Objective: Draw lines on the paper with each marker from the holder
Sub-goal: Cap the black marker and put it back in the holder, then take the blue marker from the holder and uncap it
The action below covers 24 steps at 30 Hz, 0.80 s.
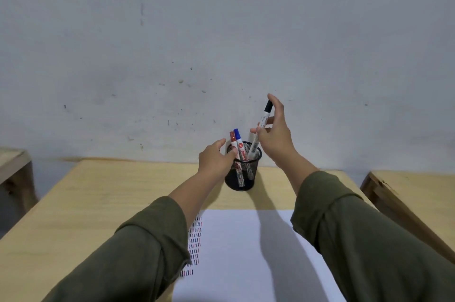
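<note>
A black mesh holder (242, 180) stands on the wooden table near the wall. A red marker (233, 140) and a blue marker (238, 139) stand in it. My left hand (216, 160) grips the holder's left rim. My right hand (274, 133) pinches a black-capped marker (261, 127) whose lower end still sits inside the holder. The white paper (236, 252) lies in front of me, with rows of short red, blue and black strokes (195, 242) along its left side, partly covered by my left sleeve.
The light wooden table (110, 203) reaches a grey scuffed wall (197, 43). Another wooden desk (413, 196) stands close on the right, and a wooden piece of furniture (14, 168) sits at the left edge.
</note>
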Tool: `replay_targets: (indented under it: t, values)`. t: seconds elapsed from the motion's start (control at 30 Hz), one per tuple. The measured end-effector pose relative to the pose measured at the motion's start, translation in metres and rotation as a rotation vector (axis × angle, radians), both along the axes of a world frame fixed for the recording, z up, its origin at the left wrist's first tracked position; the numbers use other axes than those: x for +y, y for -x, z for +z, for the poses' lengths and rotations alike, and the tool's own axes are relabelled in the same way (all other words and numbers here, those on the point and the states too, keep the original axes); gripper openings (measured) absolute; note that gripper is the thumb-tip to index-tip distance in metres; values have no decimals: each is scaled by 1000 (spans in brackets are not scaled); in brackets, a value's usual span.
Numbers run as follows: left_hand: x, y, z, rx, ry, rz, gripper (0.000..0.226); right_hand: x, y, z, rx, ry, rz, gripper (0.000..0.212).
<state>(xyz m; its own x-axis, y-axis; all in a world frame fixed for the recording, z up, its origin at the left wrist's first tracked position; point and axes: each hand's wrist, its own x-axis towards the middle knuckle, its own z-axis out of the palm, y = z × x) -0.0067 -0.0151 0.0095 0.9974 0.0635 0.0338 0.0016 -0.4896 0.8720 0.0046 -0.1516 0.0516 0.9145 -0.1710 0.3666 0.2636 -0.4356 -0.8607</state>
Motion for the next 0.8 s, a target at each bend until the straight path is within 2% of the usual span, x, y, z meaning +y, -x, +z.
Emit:
replay_targets:
  t: [0.33, 0.67, 0.8]
  values:
    - [-2, -6, -10, -46, -66, -72, 49, 1, -22, -34, 141, 310, -12, 62]
    - [-3, -7, -13, -28, 25, -60, 47, 2, -35, -43, 144, 458, -51, 57]
    - [-3, -7, -13, -25, 57, -57, 48, 5, -39, -44, 132, 535, -44, 62]
